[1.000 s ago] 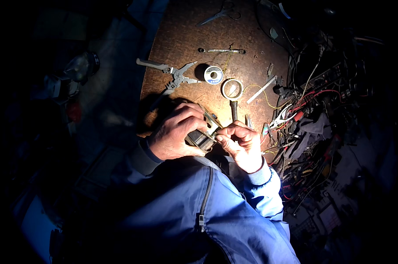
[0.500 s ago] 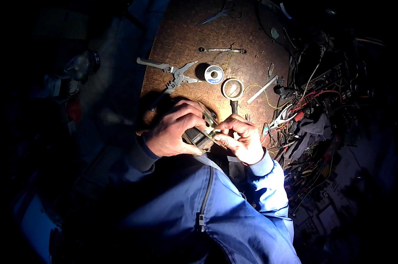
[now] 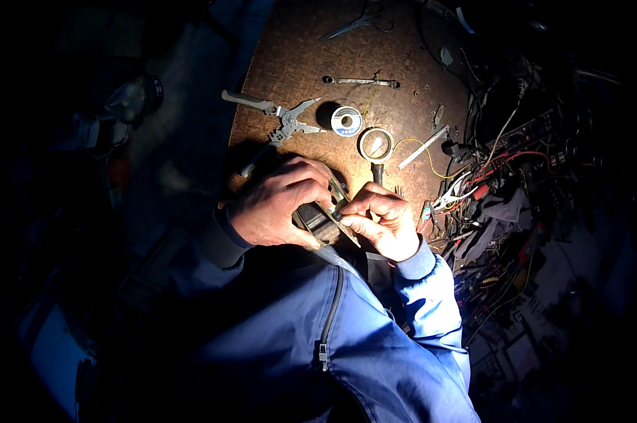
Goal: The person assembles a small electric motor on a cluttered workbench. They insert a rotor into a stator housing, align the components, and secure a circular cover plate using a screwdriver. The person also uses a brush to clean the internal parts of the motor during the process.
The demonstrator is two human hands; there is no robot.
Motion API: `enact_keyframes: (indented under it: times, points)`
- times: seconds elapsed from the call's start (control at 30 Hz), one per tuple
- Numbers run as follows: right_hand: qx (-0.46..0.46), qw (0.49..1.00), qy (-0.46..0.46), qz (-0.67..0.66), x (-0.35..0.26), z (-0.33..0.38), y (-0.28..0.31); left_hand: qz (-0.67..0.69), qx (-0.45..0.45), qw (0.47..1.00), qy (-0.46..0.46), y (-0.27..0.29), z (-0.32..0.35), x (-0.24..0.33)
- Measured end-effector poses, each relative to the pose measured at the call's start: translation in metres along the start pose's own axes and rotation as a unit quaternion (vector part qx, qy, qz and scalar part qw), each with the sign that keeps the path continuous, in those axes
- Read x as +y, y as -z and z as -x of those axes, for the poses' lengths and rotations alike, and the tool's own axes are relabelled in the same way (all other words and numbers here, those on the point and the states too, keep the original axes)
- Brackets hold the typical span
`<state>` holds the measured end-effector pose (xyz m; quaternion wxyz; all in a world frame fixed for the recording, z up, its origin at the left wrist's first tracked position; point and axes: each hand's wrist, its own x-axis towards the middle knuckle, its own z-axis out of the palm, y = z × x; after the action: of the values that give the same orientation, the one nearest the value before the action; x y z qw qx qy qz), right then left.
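My left hand (image 3: 279,204) wraps round a dark, boxy device with a metal plate (image 3: 320,223), fingers over its far side and thumb along the near edge. At the plate's right edge, my right hand (image 3: 385,220) is closed in a pinch of thumb and forefinger. Whatever small piece sits between those fingertips is too hidden to name. Part of the device is covered by the left hand. Just beyond the right hand lies a magnifying glass (image 3: 376,145), its dark handle pointing toward the knuckles.
On the brown tabletop (image 3: 297,60) are wire-stripper pliers (image 3: 288,123), a spool (image 3: 346,121), a double-ended wrench (image 3: 361,82), scissors (image 3: 358,26) and a pale strip (image 3: 423,146). Tangled cables (image 3: 505,155) and white-jawed pliers with red grips (image 3: 456,194) crowd the right side.
The tabletop things sit slightly further right and lower in the picture. A yellowish-green bit near my right fingertips no longer shows. Both hands keep nearly the same hold.
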<state>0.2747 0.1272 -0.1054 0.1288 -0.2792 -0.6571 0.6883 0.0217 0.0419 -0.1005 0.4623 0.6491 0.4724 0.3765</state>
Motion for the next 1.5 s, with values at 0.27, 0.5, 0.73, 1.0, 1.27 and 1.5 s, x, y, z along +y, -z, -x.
enact_keyframes:
  times: [0.27,0.5,0.73,1.0,1.27,1.5]
  points:
    - [0.095,0.992,0.032,0.081,-0.008,0.002,-0.019,-0.006,0.01,1.0,0.013,0.003,-0.005,-0.002]
    - [0.024,0.998,0.014,0.063,-0.009,-0.002,-0.001,0.019,-0.002,0.999,0.038,0.01,-0.006,-0.003]
    - [-0.033,0.997,0.053,0.049,-0.006,-0.016,0.009,0.022,-0.03,0.998,0.041,0.015,-0.011,-0.006]
    - [-0.013,0.993,0.054,0.107,-0.017,-0.014,0.008,0.029,-0.042,0.998,0.047,0.016,-0.013,-0.005]
    - [-0.041,0.987,0.083,0.13,-0.022,-0.015,0.011,0.027,-0.026,0.999,0.021,0.012,-0.013,-0.003]
    - [-0.061,0.994,0.059,0.062,-0.006,-0.013,0.016,0.021,-0.031,0.999,0.022,0.009,-0.009,-0.002]
